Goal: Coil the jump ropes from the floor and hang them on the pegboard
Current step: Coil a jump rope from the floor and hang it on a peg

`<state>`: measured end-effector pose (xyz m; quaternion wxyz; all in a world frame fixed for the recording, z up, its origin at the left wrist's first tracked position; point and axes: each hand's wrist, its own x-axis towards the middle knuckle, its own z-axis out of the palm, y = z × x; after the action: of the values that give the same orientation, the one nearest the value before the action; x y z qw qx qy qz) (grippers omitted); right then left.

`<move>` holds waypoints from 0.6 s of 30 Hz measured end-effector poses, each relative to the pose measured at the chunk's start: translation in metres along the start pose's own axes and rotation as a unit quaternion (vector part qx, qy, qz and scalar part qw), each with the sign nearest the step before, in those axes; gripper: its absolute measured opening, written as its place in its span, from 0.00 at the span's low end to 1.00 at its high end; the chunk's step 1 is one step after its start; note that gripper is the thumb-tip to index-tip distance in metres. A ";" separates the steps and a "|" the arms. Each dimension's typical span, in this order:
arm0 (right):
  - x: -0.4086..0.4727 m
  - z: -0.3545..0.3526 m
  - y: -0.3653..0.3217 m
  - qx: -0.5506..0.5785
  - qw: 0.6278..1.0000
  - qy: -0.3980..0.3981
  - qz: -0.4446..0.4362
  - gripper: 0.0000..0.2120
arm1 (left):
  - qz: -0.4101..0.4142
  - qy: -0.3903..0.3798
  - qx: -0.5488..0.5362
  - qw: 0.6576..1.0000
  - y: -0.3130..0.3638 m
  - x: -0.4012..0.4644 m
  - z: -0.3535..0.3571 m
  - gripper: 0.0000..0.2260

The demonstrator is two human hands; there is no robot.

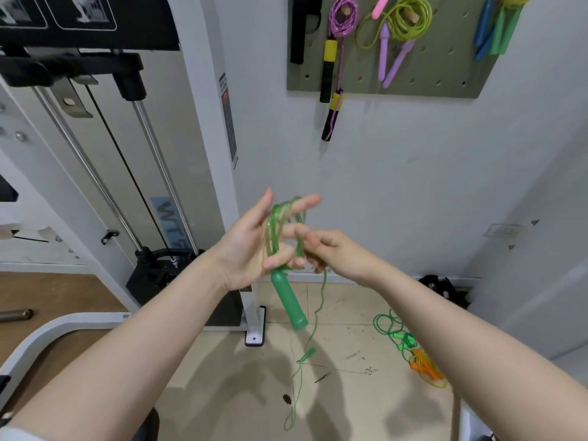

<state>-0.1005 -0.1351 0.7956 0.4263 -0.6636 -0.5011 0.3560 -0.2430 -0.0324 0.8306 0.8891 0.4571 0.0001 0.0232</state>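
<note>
Our left hand stood palm-open with the fingers spread wide, and the loops of the green rope were wound around those fingers. Our right hand was just beside it, fingertips pinched narrowly on the rope at the far side of the coil. Directly below the left hand, one green handle hung tilted, touching the lowest fingers. From the pinch a loose strand dropped down past the handle to the second green handle, which was blurred, and a thin tail trailed on toward the floor.

Below and to the right of the grip, another green rope lay tangled on the tiles, touching an orange rope. Well above the hands, the pegboard on the wall carried a purple rope with yellow-and-black handles and a yellow-green rope with lilac handles. To the left of the grip stood a weight machine.
</note>
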 end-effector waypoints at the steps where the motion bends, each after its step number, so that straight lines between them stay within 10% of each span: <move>1: -0.001 0.006 0.002 -0.039 0.999 -0.025 0.019 0.15 | 0.026 0.046 -0.009 0.999 0.003 0.002 0.000 0.28; 6: -0.012 0.017 -0.006 -0.247 0.953 -0.156 0.080 0.08 | 0.085 0.334 0.042 0.938 0.015 0.016 -0.036 0.26; 10: -0.017 0.015 -0.034 -0.313 0.944 -0.085 -0.065 0.07 | 0.006 0.411 0.117 0.904 -0.001 0.020 -0.063 0.30; 15: 0.000 -0.007 -0.044 -0.256 0.954 0.121 -0.099 0.06 | -0.184 0.163 0.214 0.945 -0.014 0.009 -0.037 0.35; 18: 0.011 -0.021 -0.031 -0.116 0.967 0.218 -0.055 0.08 | -0.162 0.022 0.174 0.971 0.000 0.011 -0.012 0.39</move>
<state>-0.0903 -0.1244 0.8320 0.4645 -0.7415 -0.4696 0.1183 -0.2323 -0.0219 0.8237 0.7875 0.5982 0.0981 -0.1112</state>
